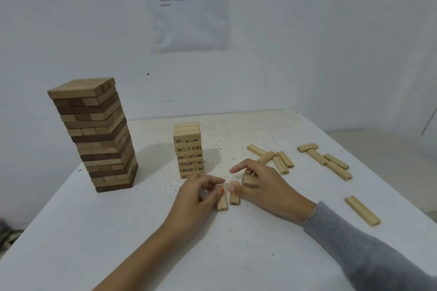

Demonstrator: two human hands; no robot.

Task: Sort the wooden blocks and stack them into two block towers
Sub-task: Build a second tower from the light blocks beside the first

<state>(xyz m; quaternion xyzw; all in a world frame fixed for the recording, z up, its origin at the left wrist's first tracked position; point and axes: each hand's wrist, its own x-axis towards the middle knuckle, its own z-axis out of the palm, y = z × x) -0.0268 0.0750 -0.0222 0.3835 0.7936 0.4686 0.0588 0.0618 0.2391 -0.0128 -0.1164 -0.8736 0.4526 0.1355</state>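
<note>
Big tower [94,134] banded in dark chocolate brown and light tan, patchy stripes layer upon layer, while the small tower [188,149] comes up all pale blond wood with black numbers printed on its block ends! Loose blocks [338,170] in that same pale blond, a few showing black digits, against a white surface [236,255] peppered with tiny dark specks. And there's a soft grey sleeve [366,250], a plain white wall [331,42], a pale sheet [189,19] carrying lines of black print.

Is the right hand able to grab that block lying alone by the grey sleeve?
Probably yes: the lone block lies in the open beside the grey sleeve, nothing around it, but the right hand holds another block.
</note>
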